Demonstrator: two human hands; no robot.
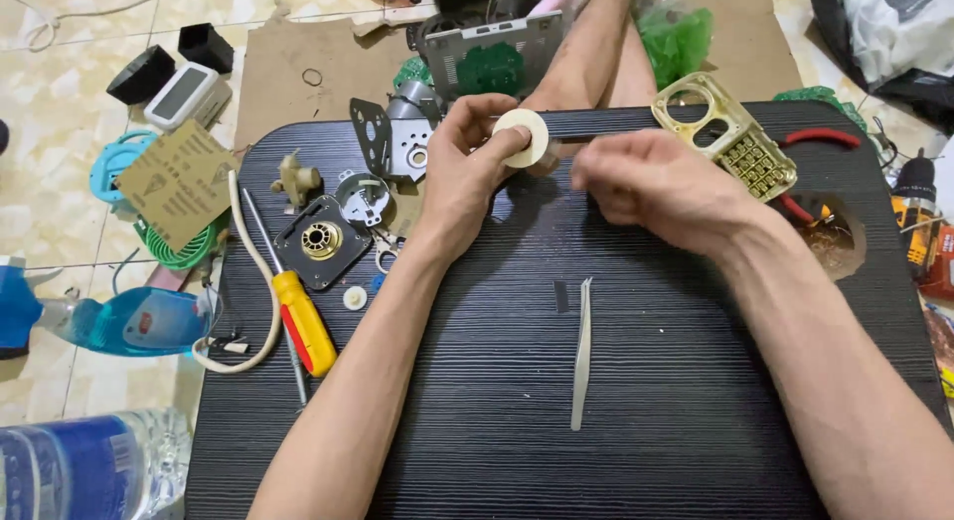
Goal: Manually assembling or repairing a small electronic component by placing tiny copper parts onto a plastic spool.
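My left hand (pixel 462 167) grips a small roll of pale tape (pixel 524 137) above the far part of a black ribbed tabletop (pixel 646 401). My right hand (pixel 651 187) is just to the right of the roll, fingers pinched together, seemingly on the tape's free end, though the end itself is hidden. Metal tweezers (pixel 581 356) lie on the tabletop below both hands.
A yellow and red screwdriver (pixel 298 321), a white cable (pixel 260 281), a black motor plate with a brass hub (pixel 322 242) and small metal parts lie at left. A gold-coloured frame (pixel 730 132) and red-handled pliers (pixel 820 137) lie at right. Bottles and clutter cover the floor.
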